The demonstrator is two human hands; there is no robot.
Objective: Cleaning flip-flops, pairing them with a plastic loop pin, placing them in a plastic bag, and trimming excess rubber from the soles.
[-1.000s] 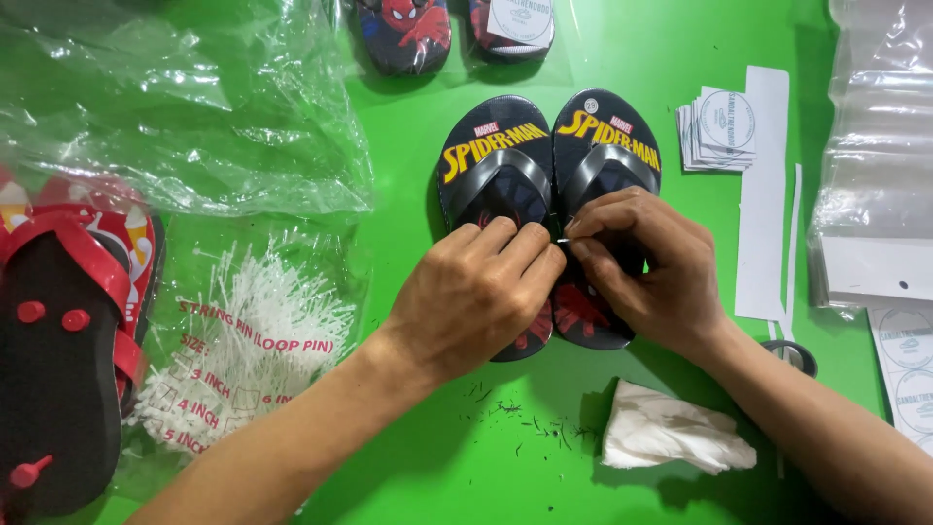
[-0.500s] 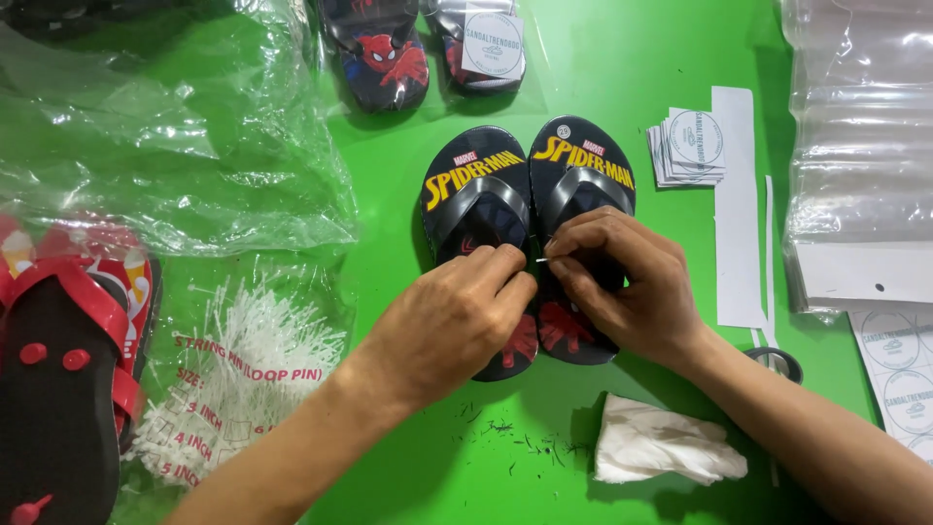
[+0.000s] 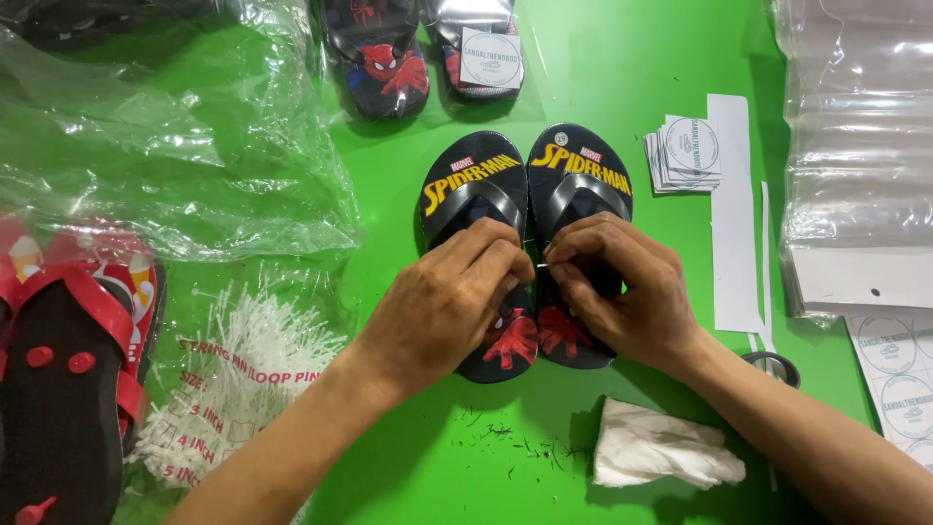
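A pair of small black flip-flops with yellow lettering and red superhero print lies side by side on the green table, left sandal (image 3: 473, 190) and right sandal (image 3: 580, 175). My left hand (image 3: 447, 301) rests over the left sandal, fingertips pinched at the gap between the two. My right hand (image 3: 622, 287) covers the right sandal, its fingers pinched against the left hand's. A thin white plastic loop pin (image 3: 537, 255) runs between the fingertips of both hands, at the straps.
A clear bag of white loop pins (image 3: 233, 379) lies at the left, beside red sandals (image 3: 68, 369). Crumpled clear plastic bags (image 3: 165, 126), another bagged sandal pair (image 3: 418, 53), round-label tags (image 3: 685, 151), stacked plastic sleeves (image 3: 855, 156), a white cloth (image 3: 661, 452).
The view has shifted so the sandals sit a little lower and more central. Both hands stay pinched together at the straps, barely moved.
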